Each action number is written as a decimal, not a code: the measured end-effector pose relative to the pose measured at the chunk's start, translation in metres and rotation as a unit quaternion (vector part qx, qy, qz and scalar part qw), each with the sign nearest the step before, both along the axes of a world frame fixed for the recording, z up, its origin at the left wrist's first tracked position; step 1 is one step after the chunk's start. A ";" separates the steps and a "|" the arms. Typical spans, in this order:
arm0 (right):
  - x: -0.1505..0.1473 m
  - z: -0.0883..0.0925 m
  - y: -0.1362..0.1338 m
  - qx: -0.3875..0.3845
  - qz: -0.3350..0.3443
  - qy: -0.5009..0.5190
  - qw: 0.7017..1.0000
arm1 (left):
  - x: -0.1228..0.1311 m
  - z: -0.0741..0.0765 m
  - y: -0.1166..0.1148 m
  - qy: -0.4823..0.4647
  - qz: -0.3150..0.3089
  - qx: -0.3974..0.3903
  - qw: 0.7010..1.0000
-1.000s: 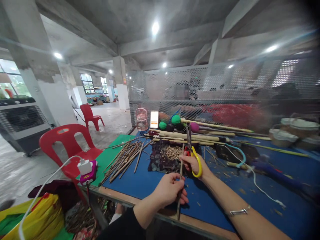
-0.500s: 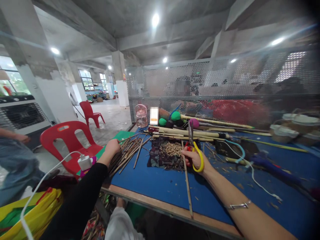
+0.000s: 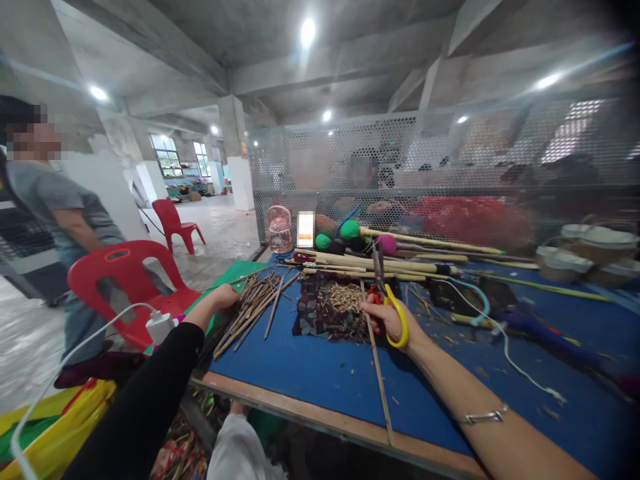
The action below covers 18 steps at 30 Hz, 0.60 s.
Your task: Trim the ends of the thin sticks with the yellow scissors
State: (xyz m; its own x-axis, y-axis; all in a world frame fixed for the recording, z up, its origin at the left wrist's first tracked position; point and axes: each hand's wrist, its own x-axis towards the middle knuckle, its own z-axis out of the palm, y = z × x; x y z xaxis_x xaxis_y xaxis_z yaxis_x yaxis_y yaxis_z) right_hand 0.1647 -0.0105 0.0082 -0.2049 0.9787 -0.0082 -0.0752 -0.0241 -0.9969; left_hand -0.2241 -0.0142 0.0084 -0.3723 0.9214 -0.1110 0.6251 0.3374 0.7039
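My right hand [image 3: 385, 317] is closed around scissors [image 3: 399, 320] with a yellow handle loop, their blades pointing up and away. The same hand pinches a long thin dry stick [image 3: 379, 373] that slants down past the table's front edge. At the left, my left hand [image 3: 226, 297] has its fingers closed beside a pile of dry sticks [image 3: 255, 303]. A thin stick shows on both sides of that hand and seems to be in its fingers, which are partly hidden. Short cut pieces [image 3: 345, 298] lie heaped on a dark patterned cloth [image 3: 313, 317] left of the scissors.
Thicker pale canes [image 3: 370, 265] lie across the back of the blue table [image 3: 300, 373], near green yarn balls [image 3: 350, 229]. A perforated metal screen [image 3: 330, 173] stands behind. Red chairs [image 3: 135, 257] and a walking person [image 3: 75, 207] are at left. White cable [image 3: 507, 353] crosses the right side.
The person at left has come further into view. A stick end now shows left of my left hand. My right hand keeps its hold on the scissors and stick.
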 end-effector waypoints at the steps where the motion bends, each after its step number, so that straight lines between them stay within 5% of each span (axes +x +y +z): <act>1: 0.000 0.000 0.000 0.003 0.000 -0.003 1.000 | 0.001 0.000 0.000 0.018 0.001 -0.012 1.000; 8: -0.001 -0.001 0.003 0.003 -0.003 -0.018 1.000 | 0.003 0.001 0.007 0.097 -0.008 -0.027 0.995; 18: -0.002 -0.003 0.002 0.022 -0.004 -0.036 0.999 | 0.030 0.005 0.010 0.149 -0.025 0.072 0.986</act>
